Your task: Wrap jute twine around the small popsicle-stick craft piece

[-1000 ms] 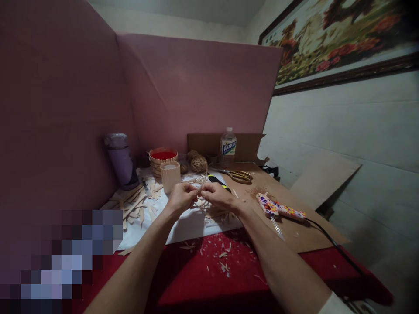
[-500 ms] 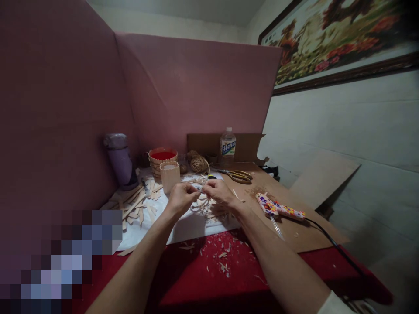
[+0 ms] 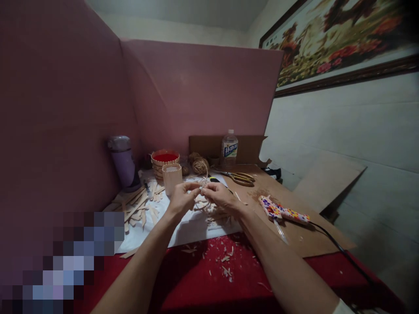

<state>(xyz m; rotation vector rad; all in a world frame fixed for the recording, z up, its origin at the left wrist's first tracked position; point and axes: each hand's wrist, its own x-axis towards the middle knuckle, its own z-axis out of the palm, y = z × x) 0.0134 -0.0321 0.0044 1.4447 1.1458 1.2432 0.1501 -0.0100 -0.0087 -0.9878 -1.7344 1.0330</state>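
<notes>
Brown twine [image 3: 200,165] near bottle [image 3: 230,149] labelled "补水"

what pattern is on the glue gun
The glue gun has multicoloured flowers on white; see the head view.

one head-worn view, looking forward and down, near the red cloth [image 3: 193,277], toward a pink panel [image 3: 199,91]

Twine [image 3: 207,172] (the pinched bit) hidden by fingers [image 3: 211,188]
</notes>
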